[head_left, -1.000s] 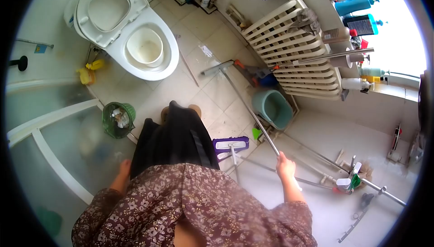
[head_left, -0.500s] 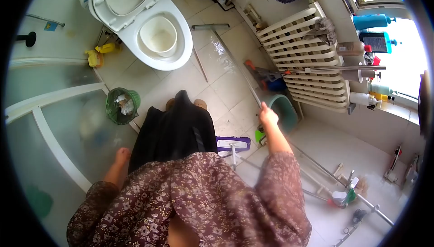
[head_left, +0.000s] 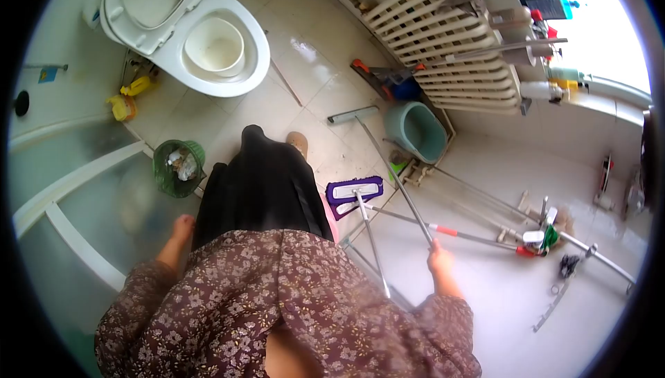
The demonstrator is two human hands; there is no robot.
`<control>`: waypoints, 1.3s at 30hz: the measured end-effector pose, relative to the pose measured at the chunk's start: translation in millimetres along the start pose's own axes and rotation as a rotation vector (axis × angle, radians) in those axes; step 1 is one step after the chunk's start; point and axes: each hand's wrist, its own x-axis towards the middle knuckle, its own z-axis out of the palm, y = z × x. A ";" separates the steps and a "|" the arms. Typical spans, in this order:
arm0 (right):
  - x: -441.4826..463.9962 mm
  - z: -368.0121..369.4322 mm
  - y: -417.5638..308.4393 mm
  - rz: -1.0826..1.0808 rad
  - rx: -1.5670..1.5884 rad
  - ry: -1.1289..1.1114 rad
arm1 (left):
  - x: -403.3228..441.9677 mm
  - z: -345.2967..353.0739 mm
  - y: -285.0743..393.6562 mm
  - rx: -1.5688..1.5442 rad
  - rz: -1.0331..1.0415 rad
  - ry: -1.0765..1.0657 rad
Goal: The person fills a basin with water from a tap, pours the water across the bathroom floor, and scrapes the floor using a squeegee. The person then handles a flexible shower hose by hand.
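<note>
My right hand [head_left: 440, 259] is closed around the upper end of the grey pole of a floor squeegee [head_left: 384, 149]. The squeegee's wide head [head_left: 353, 115] rests on the tiles, ahead and to the right of my feet. At my left side, beside the black skirt [head_left: 260, 191], my left hand [head_left: 183, 226] hangs with its fingers loosely curled and nothing visible in them. Close to the squeegee pole stands a flat mop with a purple pad [head_left: 355, 192]; another mop with a red-banded handle crosses behind the pole.
A toilet [head_left: 242, 66] with a white bucket [head_left: 215, 46] in its bowl stands ahead left. A green waste basket [head_left: 166, 170] holds crumpled paper. To the right are a teal bucket [head_left: 415, 132], a white slatted rack [head_left: 443, 46] and bottles on the window sill.
My right hand has drawn back toward my body, and the squeegee head has come from near the toilet closer to me. The view has shifted; my left hand stays at my side.
</note>
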 end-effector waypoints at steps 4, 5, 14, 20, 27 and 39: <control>-30.1 -9.1 -0.6 0.067 0.041 0.059 | 7.1 -0.1 -22.4 0.070 0.059 0.019; -37.9 -16.5 -5.8 0.060 0.042 0.071 | 8.6 1.4 -34.0 0.090 0.083 0.035; 41.3 -28.9 -87.4 -0.073 0.128 0.235 | 2.5 16.6 -64.5 0.021 0.041 0.036; 93.6 -11.8 -63.6 -0.081 0.178 0.106 | -44.3 32.6 -3.2 -0.109 -0.072 0.018; 40.2 60.1 28.2 -0.022 0.206 -0.036 | -57.7 73.4 -17.1 -0.016 -0.048 0.046; -52.3 93.2 103.3 0.137 0.128 0.078 | -46.3 107.7 -69.0 0.053 0.063 -0.046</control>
